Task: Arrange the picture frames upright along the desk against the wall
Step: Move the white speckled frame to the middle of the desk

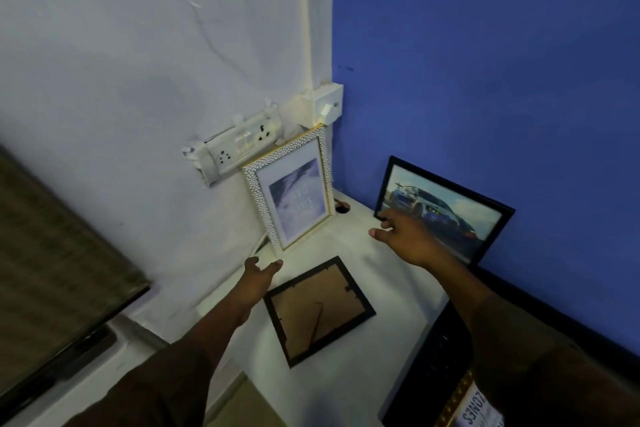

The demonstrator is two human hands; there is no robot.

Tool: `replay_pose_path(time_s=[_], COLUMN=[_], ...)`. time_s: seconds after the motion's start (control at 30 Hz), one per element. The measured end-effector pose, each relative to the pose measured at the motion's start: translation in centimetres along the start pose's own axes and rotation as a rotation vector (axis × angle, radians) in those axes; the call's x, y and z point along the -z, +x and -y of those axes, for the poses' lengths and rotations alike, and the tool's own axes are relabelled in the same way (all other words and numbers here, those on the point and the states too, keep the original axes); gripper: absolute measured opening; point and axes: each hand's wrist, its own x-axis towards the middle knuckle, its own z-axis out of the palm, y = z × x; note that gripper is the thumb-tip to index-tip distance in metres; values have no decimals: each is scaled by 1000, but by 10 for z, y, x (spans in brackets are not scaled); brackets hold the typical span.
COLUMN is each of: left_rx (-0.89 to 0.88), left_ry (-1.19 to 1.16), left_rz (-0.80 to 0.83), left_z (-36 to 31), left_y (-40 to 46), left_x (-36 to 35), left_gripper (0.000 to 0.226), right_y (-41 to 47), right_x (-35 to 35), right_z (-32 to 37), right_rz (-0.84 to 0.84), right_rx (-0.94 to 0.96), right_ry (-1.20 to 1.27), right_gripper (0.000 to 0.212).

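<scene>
Reaching left hand (pixel 258 276) empty, spread | right hand (pixel 403 232) empty, spread | label (pixel 479 407) reads "ZONES"

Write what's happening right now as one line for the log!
white frame: upright at wall | car frame: leaning on blue wall | black frame: face down on desk | left hand: open, empty | right hand: open, empty
</scene>
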Motion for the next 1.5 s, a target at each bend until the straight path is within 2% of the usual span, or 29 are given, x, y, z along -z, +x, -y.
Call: replay_pose_path(time_s=[0.2, 0.4, 0.63, 0.73, 0.8, 0.87, 0.93, 0.97, 1.0, 1.03, 1.07, 1.1, 1.13, 1.17, 1.27, 1.4, 1.5], left_rx=[-77, -144, -95, -133, -160, -221, -306, -330, -311, -373, -520, -479, -420, -516, -493, -651, -684], left_ry=[21, 36, 150, 297, 410, 506, 643, 594, 557, 593, 616, 586, 604, 656, 570, 440, 380], left_rz=[-61, -32, 39, 93, 155, 150, 94, 17, 96, 124, 55, 82, 42, -61, -42, -64, -42], left_z=[-16, -37, -41, -42, -41, -41, -48, -50, -61, -58, -49, -43, -47, -35, -26, -43, -58], left_y=[27, 73, 141, 156, 164, 171, 168, 165, 155, 153, 155, 151, 141, 147, 133, 97, 60], left_x=[38, 50, 49, 39, 32, 30, 32, 35, 37, 38, 39, 41, 43, 44, 45, 51, 48], left_gripper=[76, 85, 86, 65, 64, 53, 27, 17, 22, 31, 35, 33, 28, 24, 16, 16, 16], right_y=[37, 98, 190, 218, 233, 247, 257, 258, 259, 258, 255, 249, 243, 235, 199, 158, 123], right_x=[-25, -40, -64, -67, -69, -72, -76, -77, -78, -78, -78, -75, -73, -70, -60, -51, -42], right_z=[27, 46, 58, 63, 69, 73, 74, 73, 69, 65, 60, 56, 53, 48, 29, -1, -13], right_rz=[36, 38, -14, -22, -7, 24, 1, -35, -69, -93, -108, -113, -107, -103, -111, -111, -119], right_rx=[47, 58, -14, -30, -24, -1, 20, 33, 38, 41, 45, 47, 49, 61, 129, 125, 89], right_ry=[18, 13, 39, 29, 19, 11, 6, 4, 4, 5, 8, 14, 26, 39, 25, 93, 156], right_gripper=[59, 51, 50, 61, 69, 65, 50, 43, 38, 36, 36, 36, 36, 36, 35, 19, 9])
